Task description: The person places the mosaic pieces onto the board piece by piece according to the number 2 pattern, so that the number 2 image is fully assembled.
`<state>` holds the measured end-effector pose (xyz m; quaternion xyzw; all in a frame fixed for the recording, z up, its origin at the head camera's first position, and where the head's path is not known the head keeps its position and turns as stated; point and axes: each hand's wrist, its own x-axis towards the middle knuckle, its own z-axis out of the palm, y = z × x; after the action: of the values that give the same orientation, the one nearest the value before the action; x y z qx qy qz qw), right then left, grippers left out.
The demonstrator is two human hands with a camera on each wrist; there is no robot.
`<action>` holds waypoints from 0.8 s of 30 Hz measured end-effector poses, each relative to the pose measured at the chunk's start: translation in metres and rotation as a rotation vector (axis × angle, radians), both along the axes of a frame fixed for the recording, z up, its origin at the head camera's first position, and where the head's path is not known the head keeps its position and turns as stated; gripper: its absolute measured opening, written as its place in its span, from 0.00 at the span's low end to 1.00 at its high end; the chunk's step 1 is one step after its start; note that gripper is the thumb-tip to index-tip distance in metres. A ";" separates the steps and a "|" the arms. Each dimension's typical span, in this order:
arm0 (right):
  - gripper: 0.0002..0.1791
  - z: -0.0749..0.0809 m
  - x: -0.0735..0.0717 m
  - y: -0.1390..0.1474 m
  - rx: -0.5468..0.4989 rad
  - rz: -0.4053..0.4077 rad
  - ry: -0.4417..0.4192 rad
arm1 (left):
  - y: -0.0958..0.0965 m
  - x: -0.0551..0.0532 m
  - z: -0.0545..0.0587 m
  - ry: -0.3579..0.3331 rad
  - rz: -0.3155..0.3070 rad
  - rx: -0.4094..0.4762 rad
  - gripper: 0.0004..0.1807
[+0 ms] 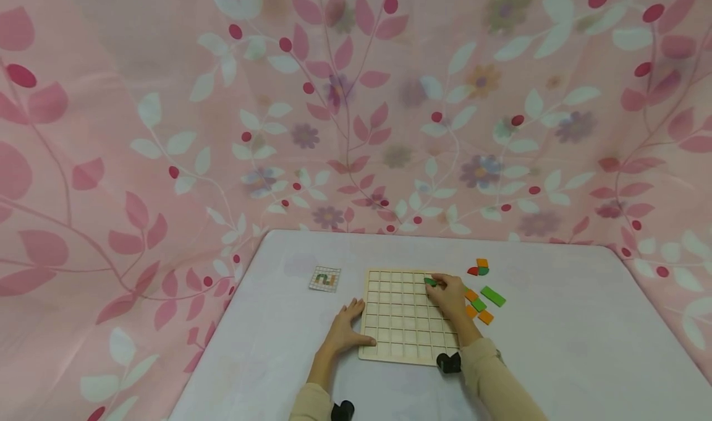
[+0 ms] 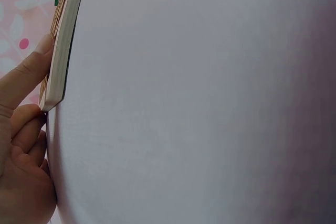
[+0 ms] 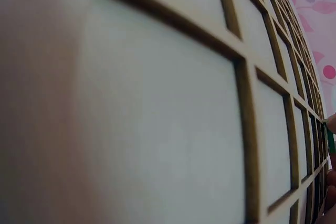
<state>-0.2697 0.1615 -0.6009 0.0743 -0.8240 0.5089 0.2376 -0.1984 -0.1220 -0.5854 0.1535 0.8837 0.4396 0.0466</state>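
Observation:
My left hand (image 1: pixel 343 331) braces the near left corner of a pale wooden grid board (image 1: pixel 397 316). Its thumb lies over the rim and its fingers spread along the left side; the left wrist view shows the thumb on top of the board's edge (image 2: pixel 65 51). Over the far right cells, my right hand (image 1: pixel 449 297) pinches a small dark green piece (image 1: pixel 430 281) between thumb and fingers. That green piece (image 3: pixel 330 139) shows only at the right border of the right wrist view. Part of the board's right side is hidden under the right hand and forearm.
Right of the board lie several orange and green tiles (image 1: pixel 478 305) and a longer green rectangle (image 1: pixel 493 296). Behind them sit an orange square (image 1: pixel 482 263), a red piece (image 1: pixel 472 271) and a green piece (image 1: pixel 484 271). A pattern card (image 1: pixel 325 279) lies left of the board on the white table (image 1: pixel 267 347).

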 end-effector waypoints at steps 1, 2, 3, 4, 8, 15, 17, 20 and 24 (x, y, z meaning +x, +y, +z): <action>0.13 0.000 0.000 0.000 0.011 0.005 0.013 | 0.000 0.000 0.000 0.002 0.000 0.000 0.53; 0.13 0.000 -0.001 -0.001 0.025 0.006 0.019 | 0.000 0.000 0.000 0.004 0.000 0.000 0.53; 0.13 0.001 0.000 -0.001 0.033 0.015 0.020 | 0.000 0.000 -0.001 0.011 -0.002 -0.003 0.53; 0.13 0.001 0.000 -0.001 0.036 0.021 0.006 | 0.000 0.000 -0.001 0.011 0.000 -0.005 0.53; 0.14 0.004 0.002 0.000 0.028 0.049 -0.076 | 0.000 0.000 0.000 0.020 -0.004 -0.003 0.53; 0.15 0.003 0.001 -0.001 0.022 0.077 -0.081 | 0.000 -0.001 0.000 0.012 -0.001 0.004 0.52; 0.14 0.002 0.001 -0.002 0.036 0.081 -0.057 | 0.000 -0.001 0.000 0.017 0.000 0.005 0.52; 0.14 0.001 0.002 -0.002 0.029 0.070 -0.050 | 0.000 0.000 0.001 0.026 -0.006 -0.002 0.52; 0.15 0.000 0.005 -0.001 -0.001 0.021 -0.090 | 0.000 0.000 0.001 0.023 -0.009 -0.010 0.53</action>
<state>-0.2648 0.1607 -0.6005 0.0598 -0.8328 0.5148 0.1947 -0.1989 -0.1219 -0.5848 0.1621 0.8858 0.4331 0.0390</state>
